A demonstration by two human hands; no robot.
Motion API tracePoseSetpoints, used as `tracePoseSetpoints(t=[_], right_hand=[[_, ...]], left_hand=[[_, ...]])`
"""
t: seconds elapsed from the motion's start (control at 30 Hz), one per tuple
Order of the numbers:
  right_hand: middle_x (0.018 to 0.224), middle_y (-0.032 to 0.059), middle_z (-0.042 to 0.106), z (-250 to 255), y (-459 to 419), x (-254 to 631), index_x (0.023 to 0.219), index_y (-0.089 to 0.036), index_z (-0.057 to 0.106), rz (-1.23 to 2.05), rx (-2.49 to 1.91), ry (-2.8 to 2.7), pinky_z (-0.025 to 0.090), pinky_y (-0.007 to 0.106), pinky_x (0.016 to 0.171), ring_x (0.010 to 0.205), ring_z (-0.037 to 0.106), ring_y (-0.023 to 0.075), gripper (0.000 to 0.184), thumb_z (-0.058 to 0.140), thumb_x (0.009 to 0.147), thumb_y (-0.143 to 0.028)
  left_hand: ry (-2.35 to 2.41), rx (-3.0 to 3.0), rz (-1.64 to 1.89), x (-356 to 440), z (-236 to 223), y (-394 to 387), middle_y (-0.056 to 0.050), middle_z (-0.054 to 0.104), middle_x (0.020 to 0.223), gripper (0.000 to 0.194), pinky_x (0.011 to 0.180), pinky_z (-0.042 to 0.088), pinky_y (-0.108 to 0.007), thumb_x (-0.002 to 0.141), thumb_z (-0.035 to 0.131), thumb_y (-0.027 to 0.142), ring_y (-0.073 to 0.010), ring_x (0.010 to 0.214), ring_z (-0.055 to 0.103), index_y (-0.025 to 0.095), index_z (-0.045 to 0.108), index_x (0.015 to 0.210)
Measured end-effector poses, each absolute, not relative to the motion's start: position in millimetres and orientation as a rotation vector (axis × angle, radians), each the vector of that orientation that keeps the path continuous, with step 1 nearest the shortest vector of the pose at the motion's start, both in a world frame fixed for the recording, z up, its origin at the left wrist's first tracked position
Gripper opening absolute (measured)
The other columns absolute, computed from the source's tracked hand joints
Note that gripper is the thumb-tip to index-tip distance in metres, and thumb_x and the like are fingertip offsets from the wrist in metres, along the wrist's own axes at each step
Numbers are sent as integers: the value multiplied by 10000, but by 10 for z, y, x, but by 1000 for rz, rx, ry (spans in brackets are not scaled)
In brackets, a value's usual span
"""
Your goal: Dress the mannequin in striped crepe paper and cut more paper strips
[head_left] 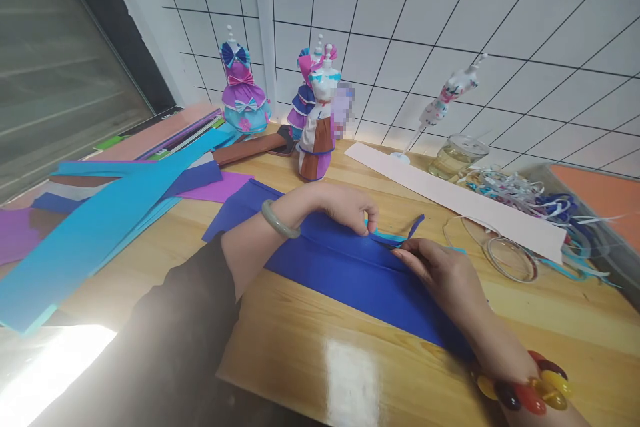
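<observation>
A wide dark blue sheet (345, 283), paper or thin foam, lies slantwise on the table under both my hands. My left hand (345, 207) bends down over its far edge, fingers pinched at the end of a light blue strip (391, 237). My right hand (443, 273) is closed, thumb against fingers, at the same edge a little to the right. Between the hands a narrow dark blue strip (416, 225) curls upward. What exactly sits between the right fingertips is partly hidden.
Small dress forms in layered outfits (245, 90) stand along the tiled wall; a bare one (450, 93) leans. Light blue sheets (115, 213) pile at left. A pale pink strip (460, 203), glass cup (457, 157), ribbon tangle (515, 190) and wire coil (513, 259) lie at right.
</observation>
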State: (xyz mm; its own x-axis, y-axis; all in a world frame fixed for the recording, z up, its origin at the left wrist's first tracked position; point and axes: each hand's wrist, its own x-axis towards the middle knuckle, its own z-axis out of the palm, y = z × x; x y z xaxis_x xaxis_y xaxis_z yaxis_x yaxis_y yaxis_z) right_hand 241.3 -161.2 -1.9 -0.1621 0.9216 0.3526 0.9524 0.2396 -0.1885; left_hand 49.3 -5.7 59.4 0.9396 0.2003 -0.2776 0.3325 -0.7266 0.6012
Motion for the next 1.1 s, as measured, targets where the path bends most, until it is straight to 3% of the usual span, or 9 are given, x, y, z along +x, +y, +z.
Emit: tracePoseSetpoints(t=[0.23,0.43,0.6,1.1], right_hand=[[657,20,687,-21,-1613,2421,823,-222,609,-79,-1713,-2111,432,255,507,548,641,163,316,442,887,-483],[713,26,709,-69,-1607,2456,848,-234,602,86,-1727,-2091,472,259,523,584,658,172,295,465,868,-495],[799,33,731,-8,-1616,2485,890,-234,610,166,-1799,-2053,495,275,573,674,681,187,295,473,865,-493],[710,26,688,260,-1390,2402,816,-235,612,310,-1875,-2187,445,273,535,594,619,175,349,472,840,-554]], left_hand=[[457,2324,-309,304,557,25,15,640,711,224,603,373,-221,722,623,288,-105,642,533,141,657,886],[559,2180,-155,70,390,74,-6,682,816,225,638,392,-194,736,631,266,-102,726,585,138,649,921],[552,2138,-54,30,323,75,-11,671,784,201,643,401,-191,751,621,255,-95,707,576,122,649,900],[468,2092,-7,-14,289,137,11,641,744,277,614,391,-181,725,635,280,-82,656,542,134,650,961]])
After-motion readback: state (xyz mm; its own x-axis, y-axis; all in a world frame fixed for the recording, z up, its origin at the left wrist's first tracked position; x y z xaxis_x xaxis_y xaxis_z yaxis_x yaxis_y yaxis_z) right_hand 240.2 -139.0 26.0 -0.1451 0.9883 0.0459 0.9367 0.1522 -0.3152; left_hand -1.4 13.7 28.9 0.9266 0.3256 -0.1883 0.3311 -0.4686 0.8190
